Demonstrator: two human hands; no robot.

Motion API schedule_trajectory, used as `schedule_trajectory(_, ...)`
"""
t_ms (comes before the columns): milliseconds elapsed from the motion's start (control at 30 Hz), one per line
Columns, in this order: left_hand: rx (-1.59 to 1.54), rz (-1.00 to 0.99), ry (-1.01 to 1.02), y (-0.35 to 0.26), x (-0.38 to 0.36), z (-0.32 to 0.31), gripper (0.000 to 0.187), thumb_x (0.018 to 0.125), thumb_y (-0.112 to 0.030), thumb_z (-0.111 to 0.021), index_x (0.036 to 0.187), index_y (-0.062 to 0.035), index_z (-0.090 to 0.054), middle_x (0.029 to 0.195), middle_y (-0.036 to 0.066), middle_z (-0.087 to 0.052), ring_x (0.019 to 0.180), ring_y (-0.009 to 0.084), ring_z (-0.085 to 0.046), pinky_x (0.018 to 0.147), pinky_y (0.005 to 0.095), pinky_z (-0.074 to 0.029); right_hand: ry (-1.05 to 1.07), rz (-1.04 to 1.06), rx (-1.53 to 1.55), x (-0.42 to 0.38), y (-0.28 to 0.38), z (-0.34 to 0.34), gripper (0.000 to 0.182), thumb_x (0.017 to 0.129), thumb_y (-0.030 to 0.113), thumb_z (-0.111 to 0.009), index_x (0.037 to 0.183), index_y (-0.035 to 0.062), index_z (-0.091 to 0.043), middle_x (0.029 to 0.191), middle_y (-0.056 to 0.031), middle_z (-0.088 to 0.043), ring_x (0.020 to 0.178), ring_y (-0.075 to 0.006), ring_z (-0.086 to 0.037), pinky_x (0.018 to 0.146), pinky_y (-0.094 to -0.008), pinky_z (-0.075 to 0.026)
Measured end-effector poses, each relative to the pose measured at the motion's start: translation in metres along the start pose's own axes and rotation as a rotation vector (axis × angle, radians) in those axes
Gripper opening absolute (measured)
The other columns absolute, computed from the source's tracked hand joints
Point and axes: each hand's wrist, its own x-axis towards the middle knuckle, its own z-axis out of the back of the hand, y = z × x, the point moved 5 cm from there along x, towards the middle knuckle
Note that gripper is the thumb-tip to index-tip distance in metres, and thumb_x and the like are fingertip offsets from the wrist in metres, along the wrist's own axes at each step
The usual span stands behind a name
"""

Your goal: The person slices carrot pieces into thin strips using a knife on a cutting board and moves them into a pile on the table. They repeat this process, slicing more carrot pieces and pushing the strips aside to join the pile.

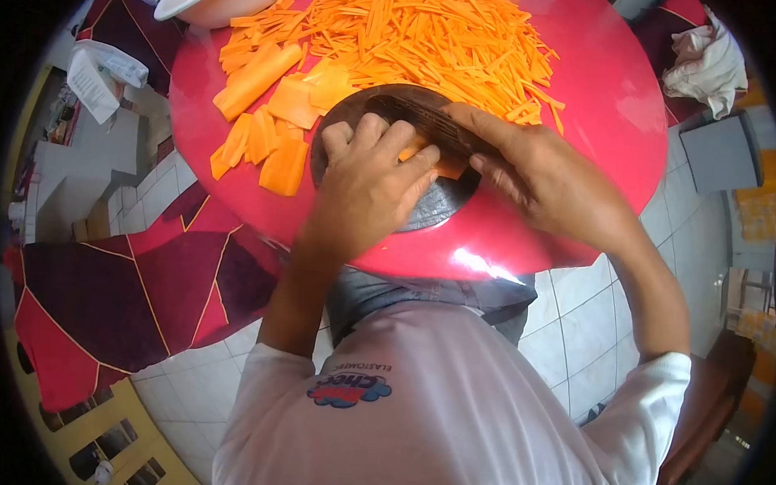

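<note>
A dark round board [432, 211] lies near the front edge of the red table. On it rests an orange carrot piece [449, 166], partly covered by my hands. My left hand [369, 178] has its fingers bent down onto the board and the carrot. My right hand [536, 166] is wrapped round a dark, wide object [431, 120], perhaps a blade, tilted above the carrot. Beyond the board spreads a large heap of thin carrot strips [429, 43]. Flat carrot slices [284, 166] and a thick carrot chunk [255, 82] lie left of the board.
A white bowl [217, 6] with carrot inside stands at the table's back left. The round red table [615, 105] has its front edge just before my body. Patterned red and dark cloth [138, 294] is at the left; a grey stool [720, 156] is at the right.
</note>
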Motion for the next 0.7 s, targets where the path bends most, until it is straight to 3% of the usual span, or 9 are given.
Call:
schedule_trajectory(67, 0.012, -0.023, -0.039, 0.008, 0.002, 0.004, 0.028, 0.095, -0.026, -0.084, 0.120, -0.0148, -0.082, 0.113, 0.003, -0.065, 0.110, 0.0250, -0.058, 0.095, 0.0487, -0.035, -0.014, 0.012, -0.052, -0.002, 0.005, 0.006, 0.052, 0.110, 0.010, -0.067, 0.160, 0.0049, -0.056, 0.125, -0.0287, -0.076, 0.110, -0.0468, -0.077, 0.093, -0.0505, -0.060)
schedule_trajectory(100, -0.089, 0.035, -0.056, -0.013, -0.006, -0.008, 0.027, 0.095, -0.026, -0.084, 0.120, -0.0150, -0.082, 0.113, 0.003, -0.065, 0.109, 0.0253, -0.058, 0.095, 0.0486, -0.035, 0.078, -0.066, -0.081, -0.020, 0.005, 0.010, 0.051, 0.110, 0.009, -0.066, 0.160, 0.0046, -0.056, 0.123, -0.0289, -0.076, 0.109, -0.0472, -0.076, 0.092, -0.0508, -0.060)
schedule_trajectory(267, -0.075, 0.015, -0.049, 0.000, -0.005, 0.000, 0.026, 0.094, -0.026, -0.085, 0.118, -0.0147, -0.083, 0.112, 0.002, -0.066, 0.106, 0.0260, -0.058, 0.094, 0.0483, -0.035, -0.002, -0.018, -0.111, -0.008, 0.003, -0.003, 0.050, 0.109, 0.008, -0.065, 0.159, 0.0043, -0.056, 0.118, -0.0302, -0.076, 0.106, -0.0491, -0.075, 0.089, -0.0518, -0.059)
schedule_trajectory(400, -0.041, 0.037, -0.069, -0.001, -0.004, 0.000, 0.026, 0.093, -0.025, -0.085, 0.115, -0.0131, -0.083, 0.112, 0.002, -0.066, 0.104, 0.0258, -0.058, 0.092, 0.0487, -0.035, 0.036, -0.019, -0.020, 0.004, 0.007, -0.007, 0.048, 0.110, 0.007, -0.063, 0.157, 0.0032, -0.057, 0.120, -0.0312, -0.075, 0.106, -0.0509, -0.074, 0.091, -0.0521, -0.059)
schedule_trajectory(600, -0.021, 0.021, -0.104, 0.000, -0.006, 0.006, 0.027, 0.091, -0.023, -0.085, 0.116, -0.0120, -0.082, 0.111, 0.003, -0.066, 0.104, 0.0264, -0.059, 0.092, 0.0498, -0.037, 0.060, -0.056, -0.152, -0.009, 0.006, 0.007, 0.052, 0.109, 0.005, -0.063, 0.160, 0.0030, -0.054, 0.120, -0.0305, -0.075, 0.106, -0.0491, -0.075, 0.092, -0.0504, -0.060)
schedule_trajectory(700, -0.062, 0.023, -0.111, 0.002, -0.008, 0.005, 0.028, 0.091, -0.023, -0.085, 0.116, -0.0117, -0.083, 0.112, 0.003, -0.067, 0.103, 0.0263, -0.059, 0.093, 0.0499, -0.037, -0.037, 0.046, -0.099, -0.002, -0.005, -0.001, 0.050, 0.110, 0.010, -0.065, 0.158, 0.0022, -0.054, 0.099, -0.0315, -0.074, 0.088, -0.0491, -0.074, 0.079, -0.0542, -0.058)
